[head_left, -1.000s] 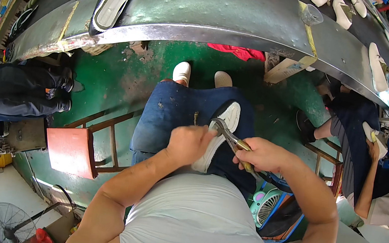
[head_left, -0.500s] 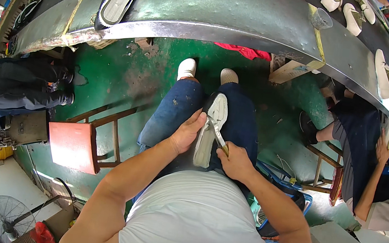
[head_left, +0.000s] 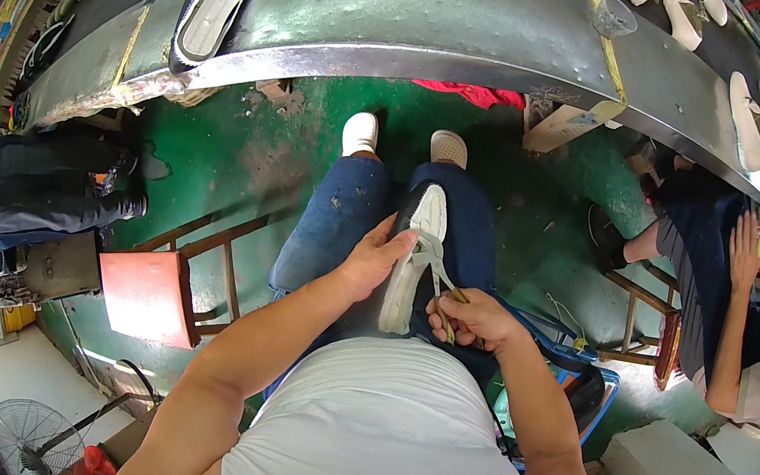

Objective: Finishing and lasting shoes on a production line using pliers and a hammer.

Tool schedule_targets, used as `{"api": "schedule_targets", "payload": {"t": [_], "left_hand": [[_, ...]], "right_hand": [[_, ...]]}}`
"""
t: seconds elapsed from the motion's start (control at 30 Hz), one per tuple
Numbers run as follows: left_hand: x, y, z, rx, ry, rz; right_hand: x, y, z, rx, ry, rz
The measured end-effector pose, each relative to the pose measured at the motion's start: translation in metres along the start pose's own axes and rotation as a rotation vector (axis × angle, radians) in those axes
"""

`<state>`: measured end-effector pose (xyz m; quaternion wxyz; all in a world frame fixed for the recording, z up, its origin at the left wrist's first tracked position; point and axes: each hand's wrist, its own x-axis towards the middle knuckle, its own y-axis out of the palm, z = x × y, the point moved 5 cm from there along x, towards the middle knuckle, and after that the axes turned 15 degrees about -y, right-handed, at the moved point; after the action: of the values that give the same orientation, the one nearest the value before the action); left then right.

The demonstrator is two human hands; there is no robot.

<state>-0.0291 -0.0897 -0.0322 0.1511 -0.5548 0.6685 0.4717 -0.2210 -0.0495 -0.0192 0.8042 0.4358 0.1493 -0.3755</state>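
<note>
Floor (head_left: 238,133): green, scuffed, running beneath everything.

Counter (head_left: 401,29): long, metal-topped, curving across the far side; yellow tape near both ends.

Co-workers, two: one at the right edge (head_left: 707,232), seated beside the counter; one at the left edge (head_left: 53,189), in dark trousers.

Stool (head_left: 146,293): reddish seat, wooden legs, left of the person.

Blue trousers (head_left: 322,229): the person's own, knees toward the counter.

Wire-caged fan (head_left: 27,431): lower left corner.

Shoe in work (head_left: 399,297): pale underside up, dark upper showing along the left edge; lying lengthwise on the lap, against the right thigh.

Second shoe (head_left: 209,11): similar, pale underside up, on the counter's left part, near the front edge.

Hands, two: the left (head_left: 375,258) holds the shoe's left side, thumb beside the tool's head; the right (head_left: 478,319) is closed around the tool's handles.

Pliers (head_left: 429,248): metal, head against the shoe's underside, handles spread; whether the jaws grip material cannot be told.

Clear cup (head_left: 615,17): on the counter, right of centre.
</note>
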Motion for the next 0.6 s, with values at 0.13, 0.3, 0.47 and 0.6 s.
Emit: {"api": "schedule_targets", "payload": {"t": [0.13,0.3,0.47,0.6], "left_hand": [[0.004,0.004,-0.003,0.085,-0.036,0.006],[0.011,0.001,-0.006,0.164,-0.033,-0.163],[0.016,-0.001,-0.006,0.365,-0.066,-0.275],[0.011,0.001,-0.018,0.49,-0.112,-0.299]], "right_hand": [[-0.008,-0.017,0.009,0.077,0.062,0.111],[-0.03,-0.028,0.062,-0.336,0.121,0.092],[-0.014,0.013,0.113,-0.903,-0.287,-0.125],[0.016,0.016,0.131,-1.232,-0.354,-0.106]]}}
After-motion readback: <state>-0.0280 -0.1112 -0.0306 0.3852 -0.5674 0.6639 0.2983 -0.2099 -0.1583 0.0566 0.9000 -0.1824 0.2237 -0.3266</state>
